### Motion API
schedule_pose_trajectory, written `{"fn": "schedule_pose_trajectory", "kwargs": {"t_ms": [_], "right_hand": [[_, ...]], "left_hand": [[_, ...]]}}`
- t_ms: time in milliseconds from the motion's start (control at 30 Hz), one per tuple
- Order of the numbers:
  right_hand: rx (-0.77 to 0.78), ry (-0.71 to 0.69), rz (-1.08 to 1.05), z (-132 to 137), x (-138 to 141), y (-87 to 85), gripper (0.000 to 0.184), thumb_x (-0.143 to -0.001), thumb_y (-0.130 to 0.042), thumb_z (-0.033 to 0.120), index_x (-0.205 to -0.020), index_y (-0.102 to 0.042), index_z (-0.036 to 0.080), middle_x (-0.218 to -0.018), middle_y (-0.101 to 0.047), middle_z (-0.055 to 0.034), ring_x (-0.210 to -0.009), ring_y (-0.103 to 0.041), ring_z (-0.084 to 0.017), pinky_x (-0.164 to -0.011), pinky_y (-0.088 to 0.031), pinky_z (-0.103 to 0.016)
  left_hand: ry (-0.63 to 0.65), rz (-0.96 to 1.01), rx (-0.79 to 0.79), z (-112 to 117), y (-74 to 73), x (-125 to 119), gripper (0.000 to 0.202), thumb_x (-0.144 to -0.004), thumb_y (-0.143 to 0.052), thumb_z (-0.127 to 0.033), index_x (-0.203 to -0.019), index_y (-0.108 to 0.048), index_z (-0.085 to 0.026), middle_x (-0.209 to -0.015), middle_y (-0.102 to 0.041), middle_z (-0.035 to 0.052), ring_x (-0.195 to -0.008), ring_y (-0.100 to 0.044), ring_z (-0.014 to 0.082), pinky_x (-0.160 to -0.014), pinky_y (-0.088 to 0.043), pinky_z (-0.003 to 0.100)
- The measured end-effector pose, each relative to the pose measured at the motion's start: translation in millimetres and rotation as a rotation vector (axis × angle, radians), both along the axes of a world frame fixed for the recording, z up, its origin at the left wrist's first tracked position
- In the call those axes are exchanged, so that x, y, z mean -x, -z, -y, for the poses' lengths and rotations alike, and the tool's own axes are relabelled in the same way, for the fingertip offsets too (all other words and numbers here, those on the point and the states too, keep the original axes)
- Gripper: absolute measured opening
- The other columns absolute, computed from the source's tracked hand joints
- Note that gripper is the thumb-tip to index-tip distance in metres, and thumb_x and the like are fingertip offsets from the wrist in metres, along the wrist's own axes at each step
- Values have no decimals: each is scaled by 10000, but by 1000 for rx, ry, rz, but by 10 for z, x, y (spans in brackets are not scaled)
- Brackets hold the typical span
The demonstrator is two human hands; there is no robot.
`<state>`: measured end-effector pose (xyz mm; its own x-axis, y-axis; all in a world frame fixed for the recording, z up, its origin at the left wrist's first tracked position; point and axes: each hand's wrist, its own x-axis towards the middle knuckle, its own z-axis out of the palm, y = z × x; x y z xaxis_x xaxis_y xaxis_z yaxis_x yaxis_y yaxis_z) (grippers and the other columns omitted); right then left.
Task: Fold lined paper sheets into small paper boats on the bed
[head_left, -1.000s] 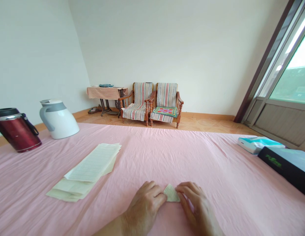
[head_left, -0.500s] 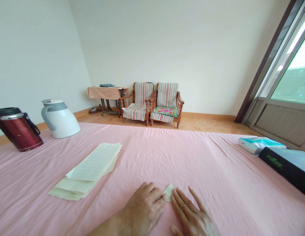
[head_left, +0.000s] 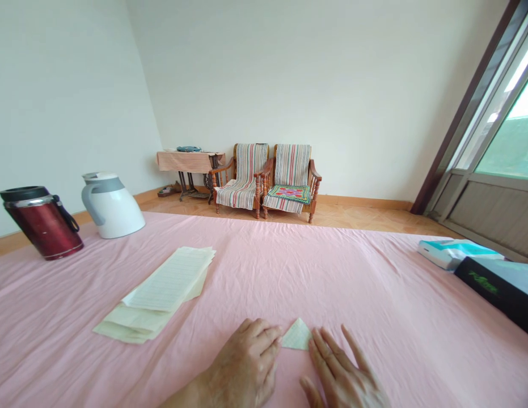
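Observation:
A small folded piece of pale paper [head_left: 296,336] lies on the pink cloth [head_left: 289,272] near the bottom middle. My left hand [head_left: 246,365] rests just left of it, fingers curled down with the fingertips on the paper's left edge. My right hand [head_left: 342,374] lies flat to its right, fingers stretched out and spread, the fingertips at the paper's right corner. Neither hand lifts the paper.
A stack of lined paper sheets [head_left: 161,292] lies to the left. At the far left stand a red thermos jug [head_left: 42,222] and a white kettle [head_left: 111,205]. A teal and white box [head_left: 455,253] and a black box [head_left: 499,292] sit at the right edge. Two striped armchairs [head_left: 267,178] stand by the wall.
My right hand went from curled over the folded paper to flat with fingers spread, sliding back so more of the paper shows. The view has shifted slightly.

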<state>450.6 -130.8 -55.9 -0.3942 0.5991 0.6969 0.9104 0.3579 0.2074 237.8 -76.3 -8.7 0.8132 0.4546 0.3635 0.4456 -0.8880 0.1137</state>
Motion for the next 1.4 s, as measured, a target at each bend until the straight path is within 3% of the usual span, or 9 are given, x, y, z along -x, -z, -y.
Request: {"fn": "schedule_pose_trajectory", "kwargs": {"t_ms": [100, 267, 400, 500, 600, 767, 1033, 1267, 1400], "right_hand": [[-17, 2, 90, 23, -86, -51, 351, -922, -422, 321, -985, -710, 131, -982, -728, -108, -892, -694, -225, -1115, -115, -392], [-46, 42, 111, 42, -183, -116, 316, -896, -431, 283, -921, -713, 142, -928, -737, -114, -828, -704, -234, -955, -299, -420], [-140, 76, 92, 52, -166, -230, 358, -893, -389, 276, -883, -698, 96, -869, -734, -165, -778, -703, -266, -844, -349, -454], [-121, 21, 90, 30, -96, -308, 331, -865, -449, 282, -1035, -656, 89, -1043, -703, -151, -934, -672, -266, -882, -363, -436], [-33, -137, 177, -27, -28, -308, 399, -858, -479, 292, -1197, -585, 111, -1223, -624, -90, -1082, -608, -228, -900, -387, -368], [78, -233, 125, -100, -26, -182, 522, -900, -464, 470, -1290, -525, 128, -1267, -593, -76, -1128, -579, -217, -938, -391, -348], [-48, -100, 125, -55, -79, -131, 380, -891, -458, 393, -1109, -649, 147, -1094, -694, -78, -965, -665, -215, -886, -396, -361], [-27, 85, 98, -3, -221, -7, 264, -856, -479, 278, -960, -689, 154, -973, -729, -104, -874, -691, -243, -827, -412, -403], [9, 136, -46, 5, -278, -92, 218, -873, -454, 227, -945, -649, 160, -922, -728, -85, -825, -683, -227, -787, -445, -388]], "left_hand": [[8, 36, 3, 16, -34, -5, 312, -855, -490, -107, -1141, -607, -145, -1190, -624, 105, -995, -556, 233, -861, -484, 375], [0, 82, 3, 26, -55, -24, 292, -867, -465, -104, -1103, -631, -146, -1079, -670, 104, -967, -570, 228, -850, -491, 374], [-3, 84, 19, 32, -37, -29, 278, -853, -481, -103, -1071, -650, -144, -1055, -676, 106, -969, -573, 235, -858, -493, 391], [-26, 67, 29, 41, -31, -36, 281, -853, -474, -102, -1070, -651, -128, -1071, -669, 111, -980, -572, 247, -872, -493, 418], [-40, 54, 23, 44, -38, -45, 293, -862, -452, -100, -1074, -652, -122, -1031, -676, 109, -971, -578, 250, -872, -497, 431], [-16, 28, -3, 33, -32, -45, 312, -846, -460, -102, -1096, -646, -126, -1085, -666, 107, -982, -581, 259, -869, -503, 440], [-23, 35, -26, 14, 28, -8, 277, -850, -473, -117, -1059, -655, -125, -1091, -669, 108, -983, -581, 266, -869, -499, 438], [-29, 130, -28, 17, 61, -19, 269, -861, -445, -101, -1016, -662, -137, -994, -679, 95, -931, -587, 245, -853, -493, 409], [-26, 168, -10, 14, 72, -19, 264, -857, -442, -98, -993, -664, -147, -920, -674, 89, -902, -590, 235, -852, -487, 409]]}}
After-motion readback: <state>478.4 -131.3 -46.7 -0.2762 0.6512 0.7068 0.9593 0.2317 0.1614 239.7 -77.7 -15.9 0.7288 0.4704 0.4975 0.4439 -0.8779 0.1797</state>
